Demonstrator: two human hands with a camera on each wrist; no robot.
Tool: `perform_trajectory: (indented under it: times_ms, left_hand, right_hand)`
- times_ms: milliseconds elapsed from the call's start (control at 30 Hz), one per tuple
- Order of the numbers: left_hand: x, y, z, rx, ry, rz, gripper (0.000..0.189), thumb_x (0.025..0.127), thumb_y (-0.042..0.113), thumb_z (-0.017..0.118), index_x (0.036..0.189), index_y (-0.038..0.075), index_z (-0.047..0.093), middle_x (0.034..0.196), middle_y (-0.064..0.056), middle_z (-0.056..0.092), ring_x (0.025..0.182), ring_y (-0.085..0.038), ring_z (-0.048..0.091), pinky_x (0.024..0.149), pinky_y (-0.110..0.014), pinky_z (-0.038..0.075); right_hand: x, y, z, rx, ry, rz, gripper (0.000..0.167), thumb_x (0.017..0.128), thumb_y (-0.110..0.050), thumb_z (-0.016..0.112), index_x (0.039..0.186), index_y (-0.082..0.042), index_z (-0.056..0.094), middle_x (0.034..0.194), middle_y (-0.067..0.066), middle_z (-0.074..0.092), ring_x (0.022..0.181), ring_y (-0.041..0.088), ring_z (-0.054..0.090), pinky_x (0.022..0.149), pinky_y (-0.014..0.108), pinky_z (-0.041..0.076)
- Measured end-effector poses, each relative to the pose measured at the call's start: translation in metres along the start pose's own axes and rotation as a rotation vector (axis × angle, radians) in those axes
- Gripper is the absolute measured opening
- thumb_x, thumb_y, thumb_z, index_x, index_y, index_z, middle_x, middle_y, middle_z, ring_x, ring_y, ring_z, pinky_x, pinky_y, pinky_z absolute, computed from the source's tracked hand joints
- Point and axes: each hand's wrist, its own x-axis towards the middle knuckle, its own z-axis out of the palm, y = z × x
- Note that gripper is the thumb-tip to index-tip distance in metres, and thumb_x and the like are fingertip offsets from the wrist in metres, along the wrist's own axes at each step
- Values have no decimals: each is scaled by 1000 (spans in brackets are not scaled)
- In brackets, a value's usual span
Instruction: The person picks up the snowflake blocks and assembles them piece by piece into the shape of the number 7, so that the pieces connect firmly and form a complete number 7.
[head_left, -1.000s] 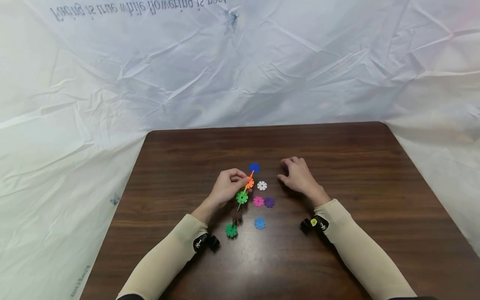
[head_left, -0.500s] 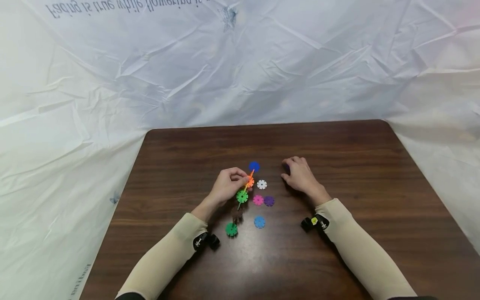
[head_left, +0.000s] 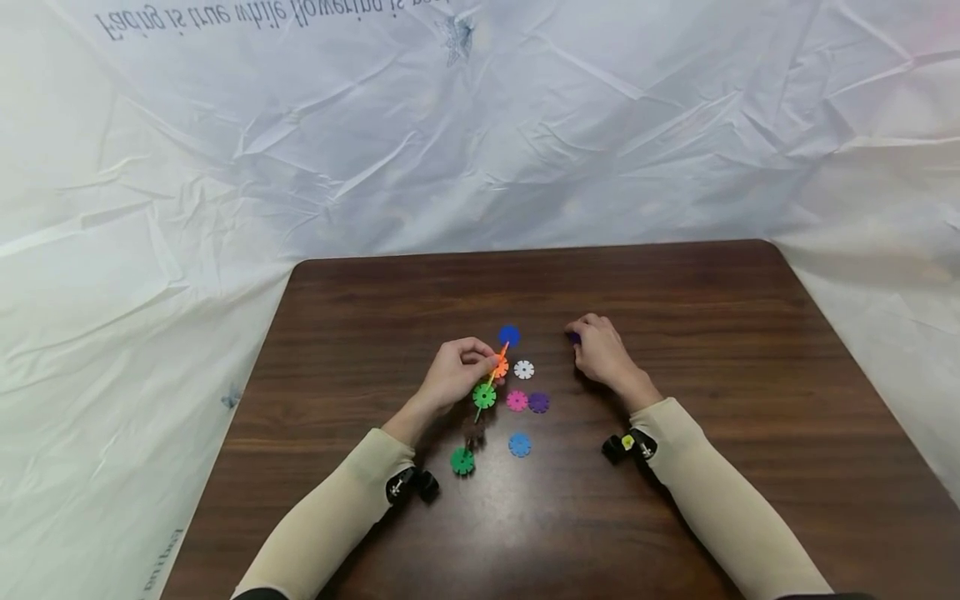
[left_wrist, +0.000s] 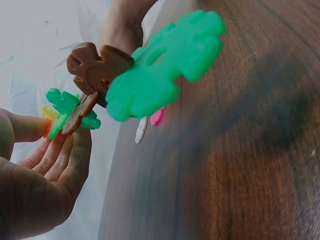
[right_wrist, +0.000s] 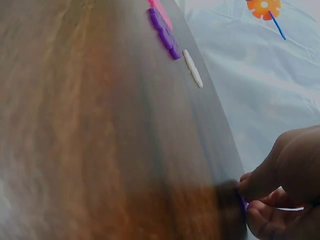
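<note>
My left hand (head_left: 453, 371) pinches a chain of interlocked plastic snowflake discs between thumb and fingertips, near its orange disc (head_left: 501, 367). A blue disc (head_left: 509, 335) is at the chain's far end. Towards me follow a light green disc (head_left: 484, 395), brown discs (left_wrist: 97, 67) and a dark green disc (head_left: 462, 461). In the left wrist view the chain juts out above the table. My right hand (head_left: 600, 348) is low over the table to the right, pinching a purple disc (head_left: 574, 337); only its edge shows between the fingers in the right wrist view.
Loose discs lie flat between the hands: a white disc (head_left: 523, 369), a pink disc (head_left: 517, 401), a second purple disc (head_left: 538, 402) and a light blue disc (head_left: 520, 445). The brown wooden table (head_left: 675, 300) ends at a white sheet (head_left: 525, 167) behind.
The right thumb has closed in against the purple disc, which earlier was mostly covered by the spread fingers. My left hand and the chain have stayed nearly still.
</note>
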Motion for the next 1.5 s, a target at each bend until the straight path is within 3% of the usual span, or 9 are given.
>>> perform_trajectory:
  times_ms: [200, 467, 700, 833, 1000, 1300, 1500]
  left_hand:
    - [0, 0, 1, 65, 15, 21, 11, 94, 18, 66, 94, 7, 68, 86, -7, 73, 70, -20, 67, 59, -27, 51]
    - [0, -1, 3, 78, 1, 31, 12, 94, 19, 66, 94, 7, 68, 85, -6, 73, 67, -14, 63, 59, -27, 50]
    - [0, -1, 3, 86, 3, 30, 10, 93, 18, 67, 93, 8, 68, 84, -6, 71, 69, -14, 63, 59, -27, 51]
    - [-1, -1, 3, 83, -6, 30, 10, 93, 18, 67, 93, 8, 68, 84, -6, 72, 68, -16, 64, 59, -28, 51]
    - [0, -1, 4, 91, -10, 27, 9, 93, 18, 67, 92, 9, 69, 82, -5, 72, 66, -15, 62, 58, -27, 49]
    - [-2, 0, 4, 109, -25, 37, 9, 92, 18, 69, 92, 9, 69, 83, -4, 71, 69, -15, 63, 61, -27, 50]
    - [-2, 0, 3, 140, -40, 72, 8, 92, 18, 69, 92, 10, 69, 84, -4, 71, 71, -14, 64, 62, -28, 51]
  right_hand:
    - [1, 2, -1, 20, -24, 77, 34, 90, -3, 57, 122, 6, 61, 123, 29, 51, 110, 43, 56, 92, 54, 48]
    - [2, 4, -6, 33, -42, 92, 25, 90, -8, 63, 113, 1, 63, 117, 25, 55, 108, 44, 52, 96, 53, 41]
    - [3, 4, -4, 170, 34, 14, 19, 89, -10, 69, 108, -8, 73, 106, 16, 67, 92, 30, 62, 84, 47, 49]
    - [4, 2, -7, 296, 36, 14, 18, 94, -12, 65, 109, -9, 74, 101, 11, 70, 78, 17, 67, 68, 36, 53]
    - [3, -3, -15, 443, 25, 31, 20, 95, -14, 63, 111, -7, 73, 88, 9, 73, 67, 15, 69, 52, 28, 50]
    - [3, -19, -26, 604, 69, 51, 13, 90, -12, 70, 103, -8, 71, 82, 8, 70, 61, 14, 68, 54, 31, 55]
    - [3, -26, -30, 687, 75, 64, 13, 89, -11, 71, 101, -6, 72, 82, 11, 72, 60, 17, 69, 61, 46, 57]
